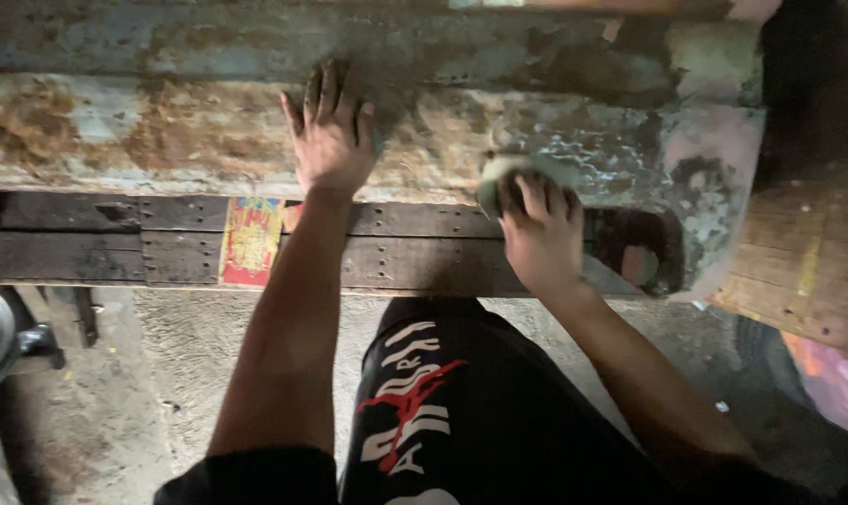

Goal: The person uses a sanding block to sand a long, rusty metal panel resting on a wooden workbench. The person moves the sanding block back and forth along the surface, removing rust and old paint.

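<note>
Nearest, dark wooden beam (pixel 414 248) with red-yellow paper sticker (pixel 251 240) at its left. Right hand (pixel 541 238) just past beam, fingers curled over pale green round pad (pixel 508 173), pad pressed on rusty, flaking painted metal panel (pixel 143 131). Left hand (pixel 328 131) beyond beam, flat, fingers spread, holding nothing.

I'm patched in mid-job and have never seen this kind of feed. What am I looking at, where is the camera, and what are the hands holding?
There is one picture, from a camera on the person's head, looking down past their black shorts to the concrete floor. In front is a rusty, peeling metal panel above a dark wooden beam. The left hand lies flat on the panel, fingers spread, holding nothing. The right hand grips a pale green pad, pressed against the panel. A red and yellow sticker sits on the beam.
</note>
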